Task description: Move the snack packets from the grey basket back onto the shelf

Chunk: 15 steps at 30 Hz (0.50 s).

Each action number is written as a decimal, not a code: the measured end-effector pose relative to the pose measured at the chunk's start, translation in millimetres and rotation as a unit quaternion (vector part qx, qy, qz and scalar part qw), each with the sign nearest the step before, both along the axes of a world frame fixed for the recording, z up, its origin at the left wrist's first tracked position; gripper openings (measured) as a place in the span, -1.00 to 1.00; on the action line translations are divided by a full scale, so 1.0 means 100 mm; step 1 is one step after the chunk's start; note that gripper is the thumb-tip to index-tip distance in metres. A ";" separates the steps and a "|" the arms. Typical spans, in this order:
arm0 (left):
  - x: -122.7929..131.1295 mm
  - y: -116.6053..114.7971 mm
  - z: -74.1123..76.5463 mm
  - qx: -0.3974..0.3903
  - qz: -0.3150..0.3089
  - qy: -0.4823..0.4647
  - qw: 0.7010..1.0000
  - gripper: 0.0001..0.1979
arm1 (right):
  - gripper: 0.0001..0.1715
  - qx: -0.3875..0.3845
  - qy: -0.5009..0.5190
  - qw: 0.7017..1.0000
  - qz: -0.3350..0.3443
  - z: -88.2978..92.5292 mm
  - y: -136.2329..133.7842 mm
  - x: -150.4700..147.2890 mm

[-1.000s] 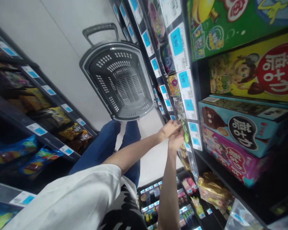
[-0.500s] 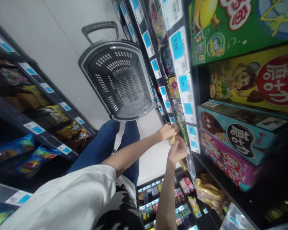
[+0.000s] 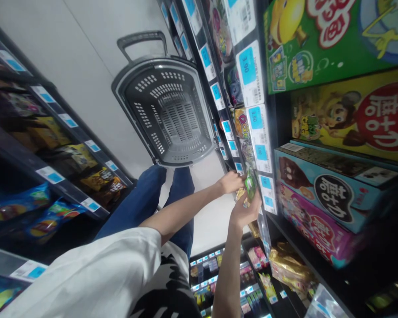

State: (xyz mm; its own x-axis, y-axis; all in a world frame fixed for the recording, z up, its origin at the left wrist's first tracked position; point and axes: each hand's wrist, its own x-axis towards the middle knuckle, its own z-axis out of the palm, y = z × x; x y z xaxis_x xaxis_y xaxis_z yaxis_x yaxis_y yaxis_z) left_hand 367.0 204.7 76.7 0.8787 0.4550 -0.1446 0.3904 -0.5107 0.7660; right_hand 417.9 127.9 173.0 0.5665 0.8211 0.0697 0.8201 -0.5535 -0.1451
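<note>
My left hand (image 3: pixel 231 182) reaches across to the shelf edge, its fingers closed on the near side of a small green packet (image 3: pixel 250 184). Just below it, my right hand (image 3: pixel 247 211) is closed around a shiny gold packet (image 3: pixel 240 193). The green packet stands out over the right hand's fingers, close against the shelf price tags. Part of each packet is covered by my fingers, and their print is too small to read.
A grey shopping basket (image 3: pixel 205 145) with its handle raised stands on the floor beyond my legs. Boxed snacks, including a light-blue box (image 3: pixel 334 185), fill the right shelf. Bagged snacks (image 3: pixel 99 179) line the left shelf. Gold bags (image 3: pixel 288 265) lie lower right.
The green packet has come out from the shelf edge and now shows in front of my right hand's fingers. My left hand has drawn back slightly.
</note>
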 end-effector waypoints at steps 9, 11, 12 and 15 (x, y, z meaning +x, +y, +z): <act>-0.01 0.05 -0.04 0.007 -0.011 -0.016 1.000 -0.78 | -0.44 -0.073 0.021 0.997 -0.022 -0.26 0.01 0.26; -0.01 0.06 -0.02 0.009 -0.012 -0.016 1.000 -0.79 | -0.46 -0.103 0.019 0.994 -0.038 -0.29 0.07 0.28; -0.02 0.07 -0.02 0.009 -0.010 -0.018 1.000 -0.79 | -0.49 -0.124 0.009 0.991 -0.052 -0.30 0.10 0.30; -0.03 0.07 0.00 -0.016 0.004 -0.021 1.000 -0.77 | -0.56 -0.180 -0.020 0.982 -0.056 -0.35 0.17 0.39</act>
